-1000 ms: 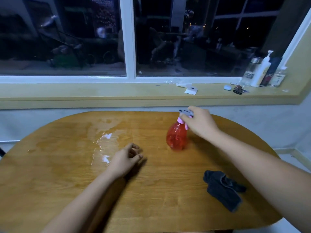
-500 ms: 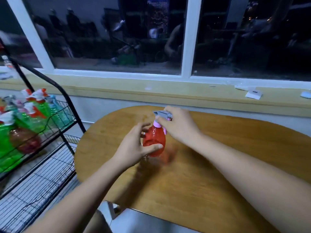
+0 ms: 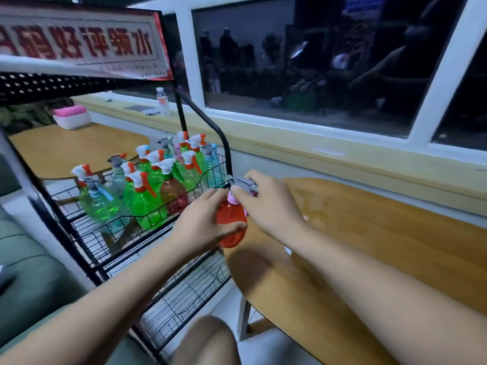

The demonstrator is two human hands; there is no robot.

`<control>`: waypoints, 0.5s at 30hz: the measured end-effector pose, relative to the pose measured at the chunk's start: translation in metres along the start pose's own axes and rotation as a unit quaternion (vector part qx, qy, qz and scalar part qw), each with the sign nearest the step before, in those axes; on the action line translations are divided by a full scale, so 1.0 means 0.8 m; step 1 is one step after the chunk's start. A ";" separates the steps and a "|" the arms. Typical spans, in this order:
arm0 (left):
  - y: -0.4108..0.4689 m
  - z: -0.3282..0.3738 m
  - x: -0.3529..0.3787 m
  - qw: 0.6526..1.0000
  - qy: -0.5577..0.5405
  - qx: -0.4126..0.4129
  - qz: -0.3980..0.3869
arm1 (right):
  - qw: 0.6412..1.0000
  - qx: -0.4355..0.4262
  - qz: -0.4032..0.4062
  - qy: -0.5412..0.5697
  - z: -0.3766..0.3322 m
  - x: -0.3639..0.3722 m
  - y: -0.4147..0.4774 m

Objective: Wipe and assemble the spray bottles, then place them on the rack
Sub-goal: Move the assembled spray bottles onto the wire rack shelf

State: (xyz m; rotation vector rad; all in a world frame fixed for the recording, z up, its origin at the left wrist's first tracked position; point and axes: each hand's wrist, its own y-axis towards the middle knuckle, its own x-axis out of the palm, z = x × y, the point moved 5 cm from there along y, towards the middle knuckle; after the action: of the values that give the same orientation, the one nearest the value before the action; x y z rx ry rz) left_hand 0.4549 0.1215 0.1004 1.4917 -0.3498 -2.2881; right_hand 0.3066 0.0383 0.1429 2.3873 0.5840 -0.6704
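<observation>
Black wire rack (image 3: 227, 151) holds upright spray bottles (image 3: 147, 204).

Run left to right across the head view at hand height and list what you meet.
rack → green spray bottles → left hand → red spray bottle → right hand → wooden table

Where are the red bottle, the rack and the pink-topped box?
red bottle (image 3: 232, 219), head view, on its round red body.
rack (image 3: 184, 293), head view, on its lower wire shelf.
pink-topped box (image 3: 69, 111), head view, on its pink lid.
</observation>
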 end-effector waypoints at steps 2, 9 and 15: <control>-0.013 -0.025 -0.032 1.000 0.014 -0.009 0.020 | 1.000 -0.020 -0.017 0.014 -0.026 0.028 0.011; -0.047 -0.093 -0.150 0.995 0.068 -0.047 0.046 | 0.991 -0.092 -0.039 0.087 -0.120 0.110 0.045; -0.056 -0.152 -0.235 0.994 0.068 -0.081 0.030 | 0.984 -0.127 -0.044 0.113 -0.169 0.169 0.078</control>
State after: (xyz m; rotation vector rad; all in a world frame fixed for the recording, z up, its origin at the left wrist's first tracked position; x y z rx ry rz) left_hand 0.6262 0.2460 0.1869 1.5235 -0.1629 -2.1011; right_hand 0.4890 0.1112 0.1853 2.2193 0.8242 -0.3387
